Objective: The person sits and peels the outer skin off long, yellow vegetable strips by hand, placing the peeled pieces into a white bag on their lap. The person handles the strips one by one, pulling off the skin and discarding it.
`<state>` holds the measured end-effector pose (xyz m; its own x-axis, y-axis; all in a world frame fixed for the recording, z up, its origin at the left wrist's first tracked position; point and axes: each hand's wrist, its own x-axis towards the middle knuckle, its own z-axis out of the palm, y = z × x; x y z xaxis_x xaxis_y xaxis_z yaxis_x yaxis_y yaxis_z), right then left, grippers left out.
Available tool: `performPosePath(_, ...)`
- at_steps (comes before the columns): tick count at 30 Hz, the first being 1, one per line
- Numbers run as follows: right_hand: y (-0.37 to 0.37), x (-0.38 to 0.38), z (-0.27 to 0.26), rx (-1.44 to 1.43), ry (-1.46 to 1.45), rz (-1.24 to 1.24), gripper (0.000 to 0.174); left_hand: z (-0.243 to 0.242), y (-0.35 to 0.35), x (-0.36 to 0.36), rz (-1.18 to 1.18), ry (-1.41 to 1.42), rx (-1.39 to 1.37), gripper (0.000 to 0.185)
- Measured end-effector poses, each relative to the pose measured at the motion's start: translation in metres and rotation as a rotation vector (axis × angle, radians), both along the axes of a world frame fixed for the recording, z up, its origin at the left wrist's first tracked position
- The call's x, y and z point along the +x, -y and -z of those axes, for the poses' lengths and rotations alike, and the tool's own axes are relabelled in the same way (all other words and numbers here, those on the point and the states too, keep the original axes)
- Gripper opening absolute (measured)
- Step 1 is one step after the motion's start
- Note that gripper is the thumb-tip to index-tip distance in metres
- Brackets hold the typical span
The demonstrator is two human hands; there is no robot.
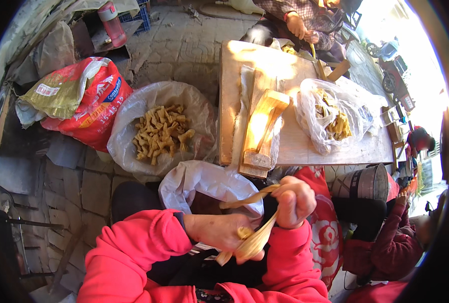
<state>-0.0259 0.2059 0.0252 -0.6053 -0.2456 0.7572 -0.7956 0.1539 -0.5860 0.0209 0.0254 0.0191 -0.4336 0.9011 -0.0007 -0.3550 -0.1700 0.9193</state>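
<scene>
My left hand [224, 231] is closed around a folded pale husk strip [260, 238], probably corn husk. A small knotted-looking end shows above its fingers, and a wide flap hangs below. Higher and to the right, my right hand [294, 200] pinches the strip's narrow part, and a loose tail runs off to the left from it. The strip stretches between both hands, above my lap. Just beyond them lies an open white woven sack [213, 181], its inside dark. Farther left, a plastic-lined container [124, 151] holds many small tan knotted pieces [162, 130].
A low wooden table [230, 57] bears a wooden block-like device [256, 128] and a clear plastic bag [307, 113] of husks. A red fertilizer sack [110, 110] stands left. A metal bucket [360, 181] is at right. Other people sit across the table and on the right.
</scene>
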Motion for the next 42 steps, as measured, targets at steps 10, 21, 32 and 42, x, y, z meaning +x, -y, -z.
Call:
performPosePath(10,0.014,0.018,0.016,-0.23,1.383,-0.364,0.023,0.013,0.028,-0.033,-0.753,-1.356,-0.408,0.03)
performPosePath(21,0.014,0.022,0.009,-0.115,0.782,-0.077,0.015,0.009,0.019,-0.02,-0.947,-0.931,-0.456,0.03)
performPosePath(32,0.022,0.022,0.019,0.246,0.93,-0.089,0.023,0.019,0.024,-0.023,-0.81,-1.271,-0.517,0.016)
performPosePath(42,0.002,0.03,0.023,-0.292,1.64,-0.606,0.047,-0.001,0.049,-0.019,-1.089,-0.352,-0.01,0.025)
